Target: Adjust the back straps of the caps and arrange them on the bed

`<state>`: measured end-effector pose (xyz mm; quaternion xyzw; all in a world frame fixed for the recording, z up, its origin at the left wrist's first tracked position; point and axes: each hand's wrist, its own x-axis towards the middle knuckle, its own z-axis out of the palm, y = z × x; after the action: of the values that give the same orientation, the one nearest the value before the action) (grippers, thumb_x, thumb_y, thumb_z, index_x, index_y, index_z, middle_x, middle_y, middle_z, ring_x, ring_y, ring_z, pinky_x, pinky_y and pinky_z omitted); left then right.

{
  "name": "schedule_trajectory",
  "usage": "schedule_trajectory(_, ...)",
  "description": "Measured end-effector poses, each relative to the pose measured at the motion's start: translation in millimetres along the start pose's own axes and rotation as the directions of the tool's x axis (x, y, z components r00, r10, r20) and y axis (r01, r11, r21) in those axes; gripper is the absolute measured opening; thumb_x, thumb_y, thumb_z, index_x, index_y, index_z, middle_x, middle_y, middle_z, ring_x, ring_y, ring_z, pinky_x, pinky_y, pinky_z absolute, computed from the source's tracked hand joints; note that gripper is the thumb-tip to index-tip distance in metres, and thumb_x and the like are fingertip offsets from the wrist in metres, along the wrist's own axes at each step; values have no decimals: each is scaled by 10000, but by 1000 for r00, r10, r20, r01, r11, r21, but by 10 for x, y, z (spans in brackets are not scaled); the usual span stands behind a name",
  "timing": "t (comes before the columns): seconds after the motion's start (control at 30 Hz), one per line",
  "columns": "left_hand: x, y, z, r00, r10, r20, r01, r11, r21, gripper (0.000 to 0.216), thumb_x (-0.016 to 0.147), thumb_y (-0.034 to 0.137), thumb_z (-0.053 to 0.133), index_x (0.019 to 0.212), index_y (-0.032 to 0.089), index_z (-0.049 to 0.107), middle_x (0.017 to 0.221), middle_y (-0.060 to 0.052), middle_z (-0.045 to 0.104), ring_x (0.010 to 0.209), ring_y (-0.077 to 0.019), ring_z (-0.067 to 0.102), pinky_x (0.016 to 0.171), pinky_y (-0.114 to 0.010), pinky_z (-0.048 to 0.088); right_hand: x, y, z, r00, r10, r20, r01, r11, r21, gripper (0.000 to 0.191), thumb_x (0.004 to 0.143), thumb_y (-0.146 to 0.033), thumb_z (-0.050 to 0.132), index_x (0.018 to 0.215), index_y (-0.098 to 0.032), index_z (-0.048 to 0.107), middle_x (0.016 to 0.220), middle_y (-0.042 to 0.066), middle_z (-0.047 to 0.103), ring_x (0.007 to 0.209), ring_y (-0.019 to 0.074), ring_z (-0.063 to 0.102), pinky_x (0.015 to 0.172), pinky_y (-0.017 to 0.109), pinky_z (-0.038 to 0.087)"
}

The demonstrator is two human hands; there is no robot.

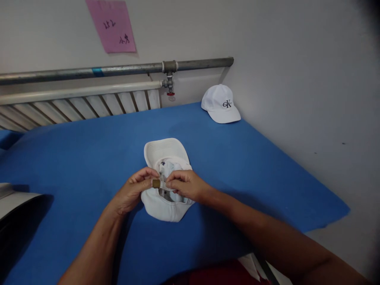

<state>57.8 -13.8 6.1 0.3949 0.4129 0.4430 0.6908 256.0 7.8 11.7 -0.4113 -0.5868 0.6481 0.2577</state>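
Note:
A white baseball cap (166,211) lies upside down on the blue tabletop, its brim pointing away from me and its inside showing. Across its back opening runs the adjustment strap, which carries a brass-coloured buckle (156,183). My left hand (133,190) pinches the strap at the buckle between thumb and fingers. Just to the right, my right hand (187,184) has thumb and forefinger closed on the white strap (163,185). The fingertips partly hide the strap's ends.
Another white cap (219,103) with dark letters sits upright at the table's (252,170) back right corner, by the wall. A radiator (80,107) and a metal pipe (127,70) with a red-handled valve (170,94) line the back. A white and black object (18,202) stands at the left edge.

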Motion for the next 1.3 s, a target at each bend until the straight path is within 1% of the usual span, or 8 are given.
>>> schedule_trajectory(0.13, -11, 7, 13, 1000, 4, 15, -5, 1000, 15, 186, 675, 304, 798, 773, 180, 699, 693, 25, 669, 619, -76, 589, 594, -160, 447, -10, -13, 12, 1000, 15, 11, -16, 997, 72, 86, 765, -165, 559, 702, -165, 618, 543, -57, 494, 499, 55, 447, 496, 182, 346)
schedule_trajectory(0.3, -25, 22, -41, 984, 27, 177, -27, 1000, 2, 316, 586, 269, 831, 866, 193, 706, 777, -5, 705, 675, -116, 621, 612, -186, 469, -10, 6, 6, 999, -16, 33, 13, 996, 83, 75, 759, -191, 565, 720, -166, 624, 527, -63, 471, 487, 53, 428, 481, 183, 325)
schedule_trajectory(0.37, -27, 24, -48, 979, 42, 199, -45, 999, 11, 331, 581, 225, 837, 885, 209, 707, 796, 5, 706, 684, -107, 623, 615, -176, 466, -15, 4, 7, 1000, -12, 29, 9, 995, 103, 75, 756, -202, 570, 716, -166, 622, 531, -61, 474, 489, 55, 431, 479, 186, 321)
schedule_trajectory(0.53, -30, 9, -28, 985, 93, 145, -95, 995, 6, 238, 616, 248, 837, 819, 212, 720, 781, 20, 699, 689, -94, 625, 632, -170, 465, -39, -33, 5, 1000, -9, 17, 7, 995, 103, 65, 750, -190, 574, 726, -164, 629, 542, -58, 492, 493, 55, 435, 484, 189, 325)
schedule_trajectory(0.7, -36, -1, -24, 996, 33, 78, -35, 999, 28, 231, 631, 319, 835, 789, 183, 734, 742, -8, 712, 655, -107, 631, 621, -188, 470, -47, -51, -27, 999, -24, 40, 21, 998, 56, 68, 757, -215, 603, 750, -161, 644, 546, -60, 503, 488, 51, 432, 488, 187, 333)
schedule_trajectory(0.87, -43, 20, 8, 998, -15, 61, 14, 1000, 18, 220, 642, 323, 826, 775, 168, 744, 730, -26, 720, 653, -119, 640, 637, -205, 483, -43, -54, -47, 998, -42, 57, 42, 999, -8, 83, 766, -234, 621, 769, -159, 656, 583, -48, 531, 527, 57, 451, 512, 188, 347)
schedule_trajectory(1.17, -29, 7, 9, 998, 35, 53, -35, 999, -7, 198, 639, 275, 828, 779, 173, 732, 709, -3, 690, 642, -100, 614, 622, -186, 458, -31, -75, -58, 998, 1, 64, 0, 1000, -6, 59, 754, -201, 608, 731, -159, 644, 536, -59, 500, 483, 48, 416, 484, 180, 318)
schedule_trajectory(1.3, -34, 6, 7, 998, 29, 49, -30, 999, 16, 168, 656, 271, 809, 764, 176, 721, 725, -7, 685, 658, -117, 611, 629, -208, 457, -25, -110, -44, 997, 37, 61, -39, 999, 29, 60, 758, -184, 584, 725, -162, 630, 509, -71, 467, 451, 42, 394, 464, 176, 305)
